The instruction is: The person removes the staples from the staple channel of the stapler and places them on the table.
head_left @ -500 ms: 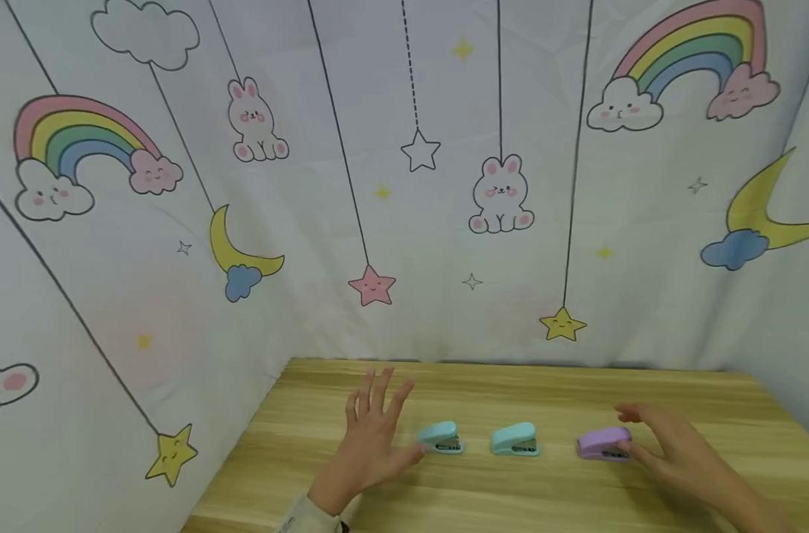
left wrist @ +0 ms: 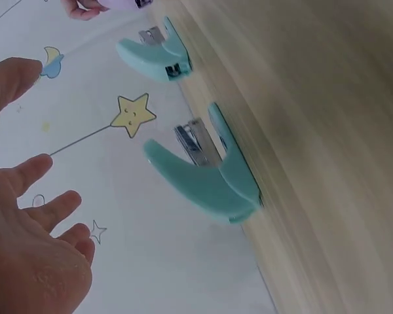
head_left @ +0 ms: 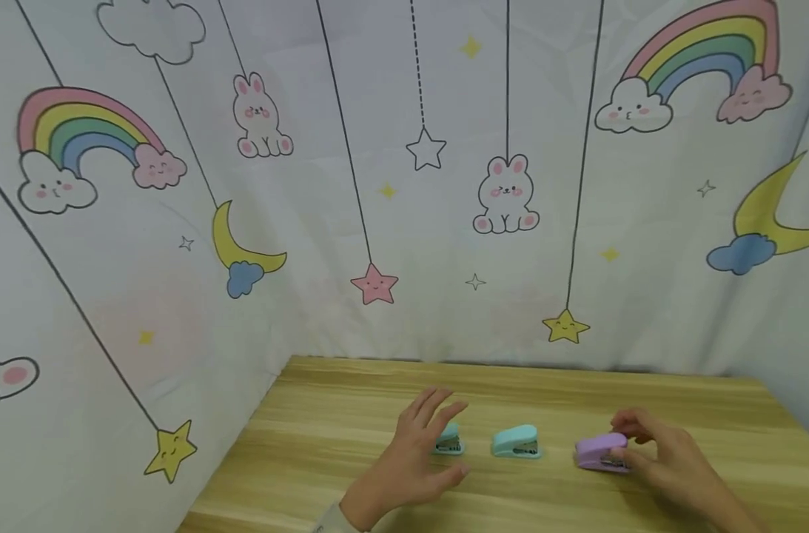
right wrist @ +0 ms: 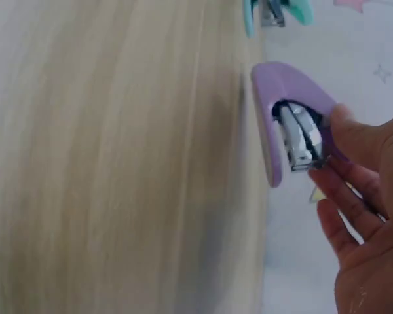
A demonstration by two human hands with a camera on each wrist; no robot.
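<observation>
A purple stapler [head_left: 602, 451] is pinched between the thumb and fingers of my right hand [head_left: 673, 463]. The right wrist view shows the thumb on the near side of the purple stapler [right wrist: 295, 98], with fingertips behind its metal part. Whether its base touches the table is hard to tell. My left hand [head_left: 414, 463], fingers spread and holding nothing, hovers beside the left teal stapler [head_left: 449, 440] and partly hides it in the head view. That teal stapler [left wrist: 209, 176] shows whole in the left wrist view, apart from the hand. Another teal stapler [head_left: 517, 442] stands in the middle.
The staplers are in a row on a wood-grain table [head_left: 351, 385]. Behind and at the sides hangs a white cloth [head_left: 431, 318] printed with rainbows, rabbits, moons and stars.
My left hand has moved right and nearer, now covering part of the left teal stapler. The right thumb and fingers have closed on the purple stapler, which has shifted slightly.
</observation>
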